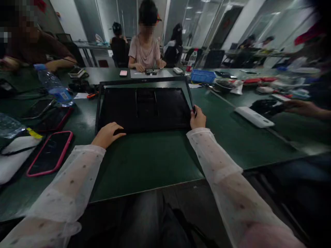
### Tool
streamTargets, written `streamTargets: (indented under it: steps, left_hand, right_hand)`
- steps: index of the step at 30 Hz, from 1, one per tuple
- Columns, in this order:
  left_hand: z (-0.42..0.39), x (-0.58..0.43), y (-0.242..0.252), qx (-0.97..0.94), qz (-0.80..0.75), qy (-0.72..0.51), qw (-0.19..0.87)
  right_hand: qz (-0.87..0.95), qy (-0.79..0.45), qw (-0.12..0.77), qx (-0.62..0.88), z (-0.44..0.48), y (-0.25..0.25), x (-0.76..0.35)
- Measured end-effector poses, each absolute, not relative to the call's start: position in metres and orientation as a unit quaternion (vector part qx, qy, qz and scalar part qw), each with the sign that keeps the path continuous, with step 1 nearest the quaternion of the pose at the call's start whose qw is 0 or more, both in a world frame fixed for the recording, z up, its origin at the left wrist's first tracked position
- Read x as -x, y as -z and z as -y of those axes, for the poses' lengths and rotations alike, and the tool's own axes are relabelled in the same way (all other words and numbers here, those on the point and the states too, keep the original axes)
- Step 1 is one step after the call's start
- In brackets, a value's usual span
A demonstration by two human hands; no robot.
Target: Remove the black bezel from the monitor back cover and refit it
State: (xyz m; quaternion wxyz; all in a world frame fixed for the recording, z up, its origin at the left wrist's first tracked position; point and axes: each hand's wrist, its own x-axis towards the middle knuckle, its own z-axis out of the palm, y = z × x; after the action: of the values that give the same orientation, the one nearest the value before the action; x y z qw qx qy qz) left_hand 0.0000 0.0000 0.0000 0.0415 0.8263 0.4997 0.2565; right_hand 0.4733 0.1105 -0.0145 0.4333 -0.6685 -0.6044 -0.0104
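Note:
A thin black monitor bezel (144,81) stands tilted over a flat black monitor back cover (119,103) on the green table. The cover has a recessed rectangular section in its middle. My right hand (198,117) is closed around the bezel's right side, near the lower corner. At the near left edge, my left hand (108,135) has its fingers over the dark rim and its thumb below. Where bezel and cover meet along this near edge is too dark to make out.
Phones, including a pink-edged phone (50,153), and a water bottle (55,86) lie left on the green table (155,162). A white power strip (254,117) with its cable and a blue basket (203,76) are right. A person (144,51) sits opposite; others sit at both sides.

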Motion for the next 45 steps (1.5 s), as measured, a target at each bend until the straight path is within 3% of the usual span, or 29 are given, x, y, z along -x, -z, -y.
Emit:
streamTargets:
  steps: [37,45]
  left_hand:
    - [-0.001,-0.002,-0.010,-0.817,-0.505,-0.273,0.056]
    - [-0.005,0.026,-0.008,-0.604,-0.695,-0.373,-0.112]
  right_hand:
    - [0.592,-0.096,0.439,0.669,-0.124,0.022,-0.486]
    - [0.595,-0.095,0.411,0.684,-0.126,0.024,-0.483]
